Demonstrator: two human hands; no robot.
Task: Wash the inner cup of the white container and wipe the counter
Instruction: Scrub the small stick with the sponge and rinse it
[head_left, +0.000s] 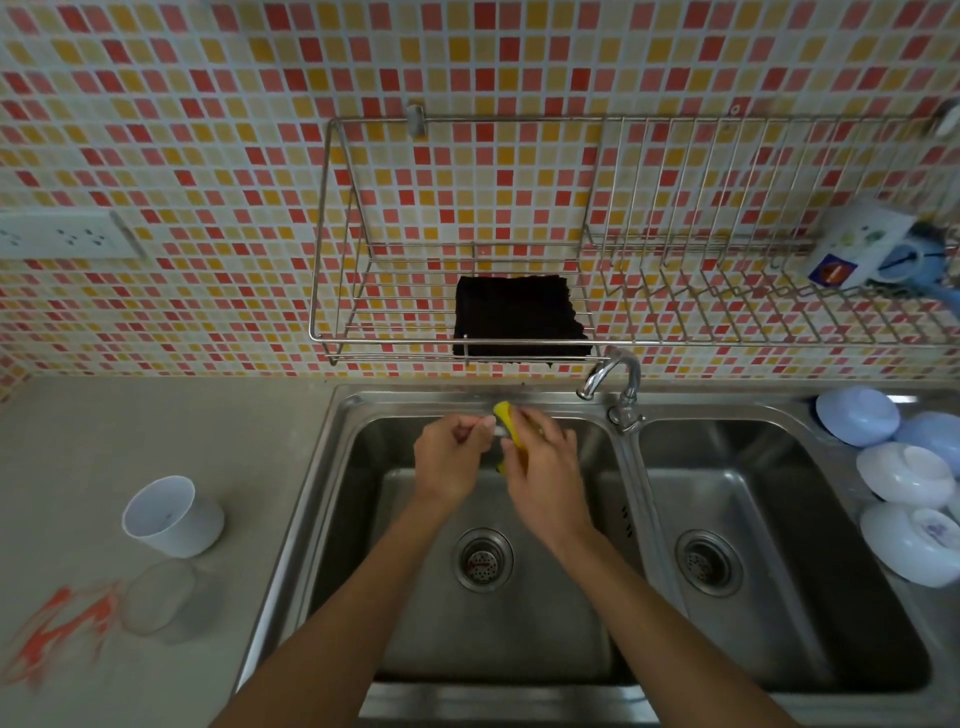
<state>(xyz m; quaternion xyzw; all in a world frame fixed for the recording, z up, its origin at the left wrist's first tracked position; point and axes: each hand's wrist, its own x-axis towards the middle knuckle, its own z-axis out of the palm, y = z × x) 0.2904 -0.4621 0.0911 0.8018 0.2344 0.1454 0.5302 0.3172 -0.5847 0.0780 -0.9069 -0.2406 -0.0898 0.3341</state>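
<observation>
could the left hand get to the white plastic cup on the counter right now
Probably yes, once freed: the left hand pinches something small over the steel sink, and bare counter lies between it and the white plastic cup.

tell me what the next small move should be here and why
Probably reach the left hand over for the white cup on the counter. Both hands are over the left sink, the right hand already grips the yellow sponge, and the cup stands untouched.
</observation>
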